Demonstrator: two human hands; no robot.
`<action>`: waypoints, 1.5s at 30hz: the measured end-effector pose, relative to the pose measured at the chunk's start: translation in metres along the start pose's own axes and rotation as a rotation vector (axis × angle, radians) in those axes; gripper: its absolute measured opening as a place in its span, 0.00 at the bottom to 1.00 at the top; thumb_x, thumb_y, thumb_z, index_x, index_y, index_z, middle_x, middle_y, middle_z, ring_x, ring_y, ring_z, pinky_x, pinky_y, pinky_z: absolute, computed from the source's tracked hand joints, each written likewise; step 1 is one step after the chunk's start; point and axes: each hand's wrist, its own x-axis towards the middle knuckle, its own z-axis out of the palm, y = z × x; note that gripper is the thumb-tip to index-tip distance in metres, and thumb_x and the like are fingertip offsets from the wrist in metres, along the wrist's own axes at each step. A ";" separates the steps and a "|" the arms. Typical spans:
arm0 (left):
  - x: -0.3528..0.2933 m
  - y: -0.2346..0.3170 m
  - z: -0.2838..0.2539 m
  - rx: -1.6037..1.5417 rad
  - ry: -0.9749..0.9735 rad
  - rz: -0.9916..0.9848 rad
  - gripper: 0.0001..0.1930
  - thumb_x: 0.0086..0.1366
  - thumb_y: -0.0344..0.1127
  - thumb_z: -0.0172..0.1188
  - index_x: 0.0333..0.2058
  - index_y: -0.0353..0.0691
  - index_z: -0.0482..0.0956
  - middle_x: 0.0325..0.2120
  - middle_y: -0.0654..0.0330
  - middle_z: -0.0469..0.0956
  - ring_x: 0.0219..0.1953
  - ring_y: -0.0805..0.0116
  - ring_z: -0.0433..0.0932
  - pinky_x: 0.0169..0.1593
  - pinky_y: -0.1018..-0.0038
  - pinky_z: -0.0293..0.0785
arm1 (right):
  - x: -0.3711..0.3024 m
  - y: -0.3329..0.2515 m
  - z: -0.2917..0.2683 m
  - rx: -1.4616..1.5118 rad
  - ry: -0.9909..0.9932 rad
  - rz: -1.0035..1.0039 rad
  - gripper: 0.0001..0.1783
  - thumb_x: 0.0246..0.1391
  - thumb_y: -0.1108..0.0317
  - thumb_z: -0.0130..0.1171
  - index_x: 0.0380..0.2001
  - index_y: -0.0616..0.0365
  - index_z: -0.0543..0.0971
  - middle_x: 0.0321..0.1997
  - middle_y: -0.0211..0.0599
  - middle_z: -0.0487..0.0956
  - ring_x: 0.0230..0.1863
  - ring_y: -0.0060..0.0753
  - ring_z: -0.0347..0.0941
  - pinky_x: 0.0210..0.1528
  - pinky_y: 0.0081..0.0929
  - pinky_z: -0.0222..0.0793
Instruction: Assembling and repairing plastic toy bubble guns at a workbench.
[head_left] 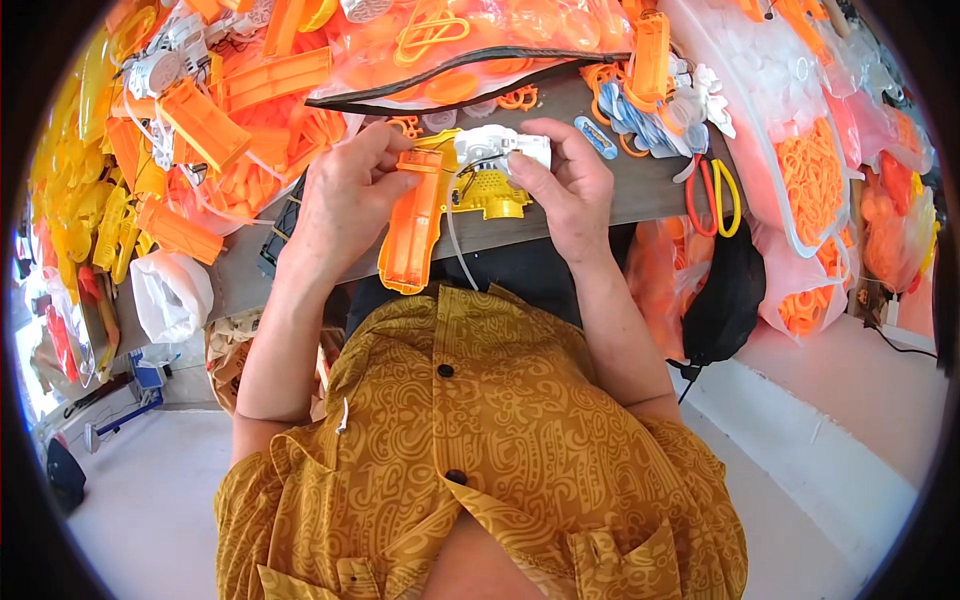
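Just beyond the table's front edge, my left hand [345, 195] grips an orange plastic battery case [411, 228], thumb laid along its upper part. My right hand [578, 195] pinches a white plastic motor unit [488, 145] between thumb and fingers. Under these two parts is a yellow plastic shell half [497, 195], perforated in its middle; the fingers and parts partly cover it. A dark wire runs between the white unit and the orange case. One thin pale tube or strip [456, 240] hangs down toward my shirt.
Loose orange cases [205, 125] and yellow parts [85, 170] pile up at the left. A clear bag [480, 45] of orange pieces lies at the back. Scissors [715, 197] with red and yellow handles sit at the right, near blue clips [640, 115] and bagged orange rings [812, 180].
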 end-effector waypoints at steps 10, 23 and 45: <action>-0.008 0.005 0.002 0.309 0.027 0.212 0.11 0.50 0.27 0.56 0.32 0.35 0.66 0.19 0.49 0.72 0.26 0.49 0.73 0.28 0.64 0.68 | 0.002 -0.005 -0.002 0.045 -0.051 0.033 0.15 0.47 0.78 0.55 0.40 0.66 0.69 0.34 0.34 0.73 0.35 0.19 0.70 0.36 0.17 0.70; -0.011 0.008 0.008 0.092 0.317 0.328 0.14 0.45 0.27 0.62 0.34 0.35 0.74 0.29 0.53 0.73 0.34 0.57 0.73 0.35 0.70 0.70 | 0.024 -0.018 0.007 0.061 -0.156 0.201 0.10 0.48 0.72 0.54 0.33 0.64 0.69 0.32 0.38 0.75 0.31 0.23 0.72 0.30 0.20 0.71; 0.000 0.001 0.029 0.243 0.381 0.763 0.10 0.39 0.24 0.62 0.23 0.36 0.71 0.22 0.59 0.70 0.25 0.60 0.69 0.29 0.70 0.63 | 0.024 -0.031 0.028 -0.139 -0.172 0.175 0.12 0.46 0.75 0.53 0.37 0.66 0.71 0.34 0.34 0.75 0.34 0.17 0.69 0.35 0.15 0.65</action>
